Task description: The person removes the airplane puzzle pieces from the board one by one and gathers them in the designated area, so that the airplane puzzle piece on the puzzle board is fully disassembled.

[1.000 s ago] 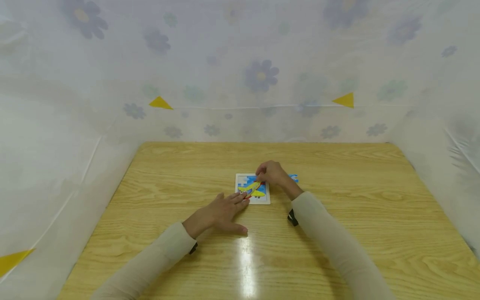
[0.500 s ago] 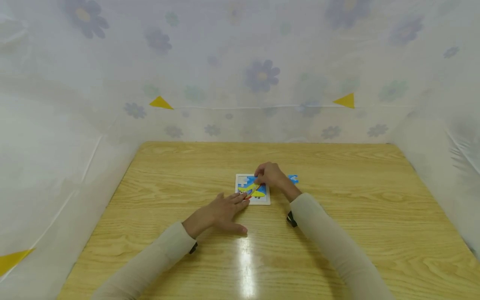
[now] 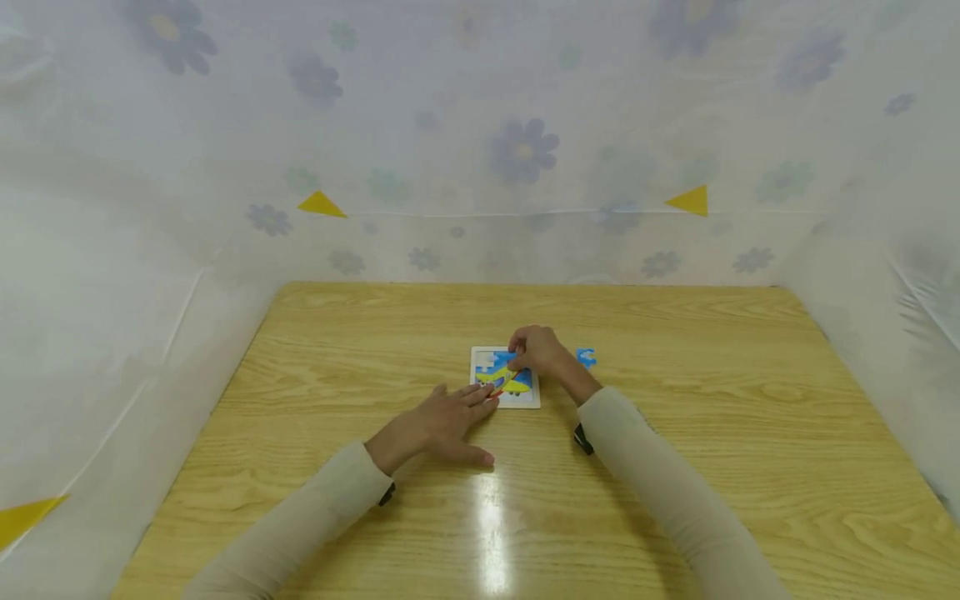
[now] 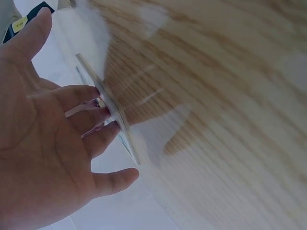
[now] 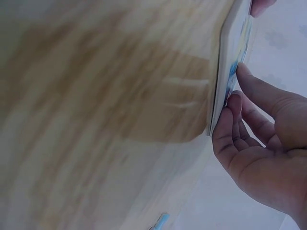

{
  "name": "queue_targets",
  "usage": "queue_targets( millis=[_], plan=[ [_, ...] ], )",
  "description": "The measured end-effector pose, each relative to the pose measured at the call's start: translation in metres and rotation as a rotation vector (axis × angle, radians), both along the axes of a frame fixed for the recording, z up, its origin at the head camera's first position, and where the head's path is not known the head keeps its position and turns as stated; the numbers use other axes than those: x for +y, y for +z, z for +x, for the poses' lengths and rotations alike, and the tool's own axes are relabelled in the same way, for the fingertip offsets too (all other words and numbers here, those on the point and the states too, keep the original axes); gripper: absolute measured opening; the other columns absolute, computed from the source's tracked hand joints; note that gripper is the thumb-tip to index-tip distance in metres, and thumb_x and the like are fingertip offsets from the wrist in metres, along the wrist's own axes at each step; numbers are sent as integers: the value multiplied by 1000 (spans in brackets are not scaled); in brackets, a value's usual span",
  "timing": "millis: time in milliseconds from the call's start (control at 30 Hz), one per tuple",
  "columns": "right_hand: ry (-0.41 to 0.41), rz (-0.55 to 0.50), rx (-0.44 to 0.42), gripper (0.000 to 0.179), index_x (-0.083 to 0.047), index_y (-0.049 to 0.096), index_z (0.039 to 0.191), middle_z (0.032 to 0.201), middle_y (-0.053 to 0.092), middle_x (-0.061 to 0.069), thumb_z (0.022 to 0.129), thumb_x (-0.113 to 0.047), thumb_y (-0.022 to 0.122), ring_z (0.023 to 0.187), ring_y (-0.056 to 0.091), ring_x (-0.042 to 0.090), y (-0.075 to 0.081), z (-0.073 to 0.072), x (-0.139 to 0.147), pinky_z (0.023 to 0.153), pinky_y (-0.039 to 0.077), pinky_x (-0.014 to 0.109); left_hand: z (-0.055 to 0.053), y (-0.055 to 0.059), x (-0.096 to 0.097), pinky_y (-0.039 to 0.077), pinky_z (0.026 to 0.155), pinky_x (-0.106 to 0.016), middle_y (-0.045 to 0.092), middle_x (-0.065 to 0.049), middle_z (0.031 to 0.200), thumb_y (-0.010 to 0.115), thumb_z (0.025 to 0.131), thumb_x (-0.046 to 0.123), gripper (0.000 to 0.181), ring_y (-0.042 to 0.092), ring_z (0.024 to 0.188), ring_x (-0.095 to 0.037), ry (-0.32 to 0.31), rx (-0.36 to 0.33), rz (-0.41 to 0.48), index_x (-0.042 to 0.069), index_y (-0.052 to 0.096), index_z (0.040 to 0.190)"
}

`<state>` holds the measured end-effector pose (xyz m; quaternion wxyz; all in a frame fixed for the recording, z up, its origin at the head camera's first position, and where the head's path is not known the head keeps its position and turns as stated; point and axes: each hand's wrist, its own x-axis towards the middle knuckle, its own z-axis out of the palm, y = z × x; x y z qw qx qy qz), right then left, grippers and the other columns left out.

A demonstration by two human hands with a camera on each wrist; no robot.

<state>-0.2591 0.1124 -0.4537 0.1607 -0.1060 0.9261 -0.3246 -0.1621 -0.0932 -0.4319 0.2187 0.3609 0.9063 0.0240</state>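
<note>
A small square jigsaw puzzle (image 3: 517, 398) in a white frame lies mid-table, showing a yellow airplane on blue. Pale bare backing shows at its upper left. My left hand (image 3: 446, 425) rests with spread, straight fingers on the puzzle's lower left, the thumb on the table. At the upper right corner, my right hand (image 3: 542, 350) has curled fingers and thumb around a puzzle piece (image 5: 232, 79), mostly hidden by the fingers. In the right wrist view the other fingertips touch the frame's edge (image 5: 218, 96).
A loose blue puzzle piece (image 3: 586, 357) lies on the wooden table (image 3: 675, 350) just right of the puzzle. White flowered sheets (image 3: 465, 150) hang behind and at both sides, with yellow triangles (image 3: 321, 204) on them.
The right hand has shifted slightly left and toward the wearer, over the puzzle's upper right. More of the loose blue piece shows. The left hand stays still.
</note>
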Motion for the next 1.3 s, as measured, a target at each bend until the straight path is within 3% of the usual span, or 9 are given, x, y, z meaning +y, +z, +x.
queue_targets(
  millis=[867,1167,1300],
  plan=[
    [4,-10,-2,24,-4,62,99,87,60,7,80,-10,75,77,55,17,2,1,1,70,46,26,2,1,1,20,111,-62,13,-2,161,53,83,67,90,15,148,-23,-8,9,-13,18,23,152],
    [-34,-47,27,9,-6,66,93,85,67,8,92,-14,62,68,60,15,-5,-1,3,62,49,23,2,0,1,19,112,-61,12,-1,161,54,83,66,90,14,148,-22,5,-13,-11,18,22,152],
    [-32,-75,38,12,-7,67,91,84,67,7,94,-15,58,67,60,14,-6,-2,3,61,49,24,2,1,1,18,113,-61,12,-1,161,55,83,66,89,13,148,-22,11,-14,-7,18,23,152]
  ],
)
